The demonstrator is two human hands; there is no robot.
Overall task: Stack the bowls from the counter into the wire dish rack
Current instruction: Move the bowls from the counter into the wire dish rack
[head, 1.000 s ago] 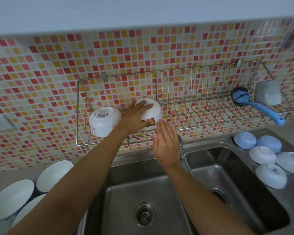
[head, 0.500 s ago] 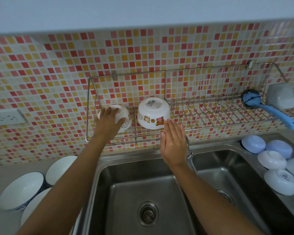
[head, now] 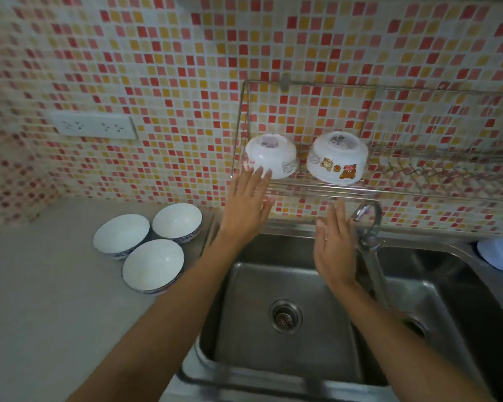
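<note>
Two upturned white plastic bowls (head: 304,158) fill the wall-mounted wire dish rack's (head: 317,187) left end, its right stretch open, a chrome tap (head: 368,219) below.

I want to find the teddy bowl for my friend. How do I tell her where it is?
Look at the wire dish rack on the tiled wall above the sink. Two white bowls sit upside down at its left end. The teddy bowl is the right-hand one, with cartoon bears along its side; the bowl beside it shows none.
</note>
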